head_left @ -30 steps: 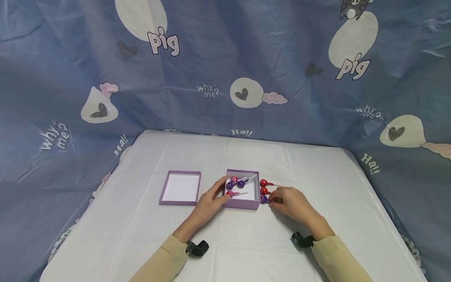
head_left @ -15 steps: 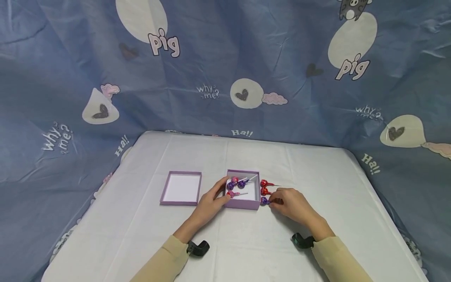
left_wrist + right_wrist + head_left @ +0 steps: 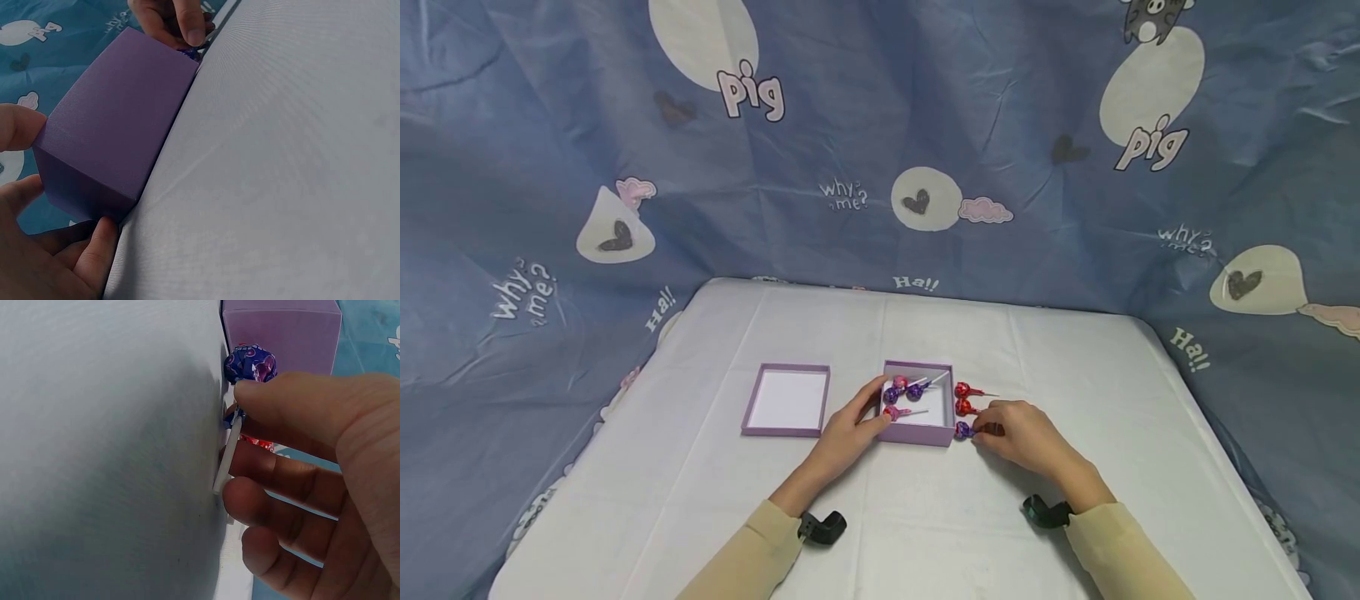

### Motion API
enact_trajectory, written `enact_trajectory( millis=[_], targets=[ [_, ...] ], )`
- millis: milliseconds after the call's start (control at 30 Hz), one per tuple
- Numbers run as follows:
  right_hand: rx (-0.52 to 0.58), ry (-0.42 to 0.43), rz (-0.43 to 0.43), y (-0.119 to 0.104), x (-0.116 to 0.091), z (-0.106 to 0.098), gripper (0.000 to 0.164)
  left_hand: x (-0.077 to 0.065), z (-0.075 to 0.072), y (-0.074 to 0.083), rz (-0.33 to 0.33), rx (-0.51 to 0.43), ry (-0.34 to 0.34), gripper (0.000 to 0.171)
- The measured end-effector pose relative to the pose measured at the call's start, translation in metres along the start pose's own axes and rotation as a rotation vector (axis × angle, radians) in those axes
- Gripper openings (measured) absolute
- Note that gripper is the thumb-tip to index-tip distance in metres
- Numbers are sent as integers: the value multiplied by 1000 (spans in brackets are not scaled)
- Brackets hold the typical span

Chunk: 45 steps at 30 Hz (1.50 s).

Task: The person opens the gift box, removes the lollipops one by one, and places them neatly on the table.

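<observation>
In the head view, just right of the middle of the frame, the right hand (image 3: 1021, 432) pinches a purple lollipop (image 3: 963, 430) between thumb and fingertips, below its wrapped head. That head lies left of this grip, just beside the lower right corner of the purple box (image 3: 917, 435); whether they touch I cannot tell. Its long axis runs roughly sideways, head toward the box; the right wrist view shows the white stick (image 3: 227, 456) slanting down-left past the fingertips. The right hand is nearer; the left hand (image 3: 847, 429) grips the box's far side, left of it.
</observation>
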State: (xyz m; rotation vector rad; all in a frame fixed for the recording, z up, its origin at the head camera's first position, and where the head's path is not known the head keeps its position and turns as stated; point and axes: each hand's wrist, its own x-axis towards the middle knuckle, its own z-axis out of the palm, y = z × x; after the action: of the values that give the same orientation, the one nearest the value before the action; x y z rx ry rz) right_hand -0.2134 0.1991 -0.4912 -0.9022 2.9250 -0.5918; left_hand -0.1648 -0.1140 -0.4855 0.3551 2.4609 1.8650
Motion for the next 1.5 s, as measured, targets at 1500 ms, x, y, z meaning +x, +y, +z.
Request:
enact_trajectory(
  millis=[1500],
  targets=[
    [39,116,-35,-19,29,-40,8,8,4,-18,-23,28,13,61]
  ],
)
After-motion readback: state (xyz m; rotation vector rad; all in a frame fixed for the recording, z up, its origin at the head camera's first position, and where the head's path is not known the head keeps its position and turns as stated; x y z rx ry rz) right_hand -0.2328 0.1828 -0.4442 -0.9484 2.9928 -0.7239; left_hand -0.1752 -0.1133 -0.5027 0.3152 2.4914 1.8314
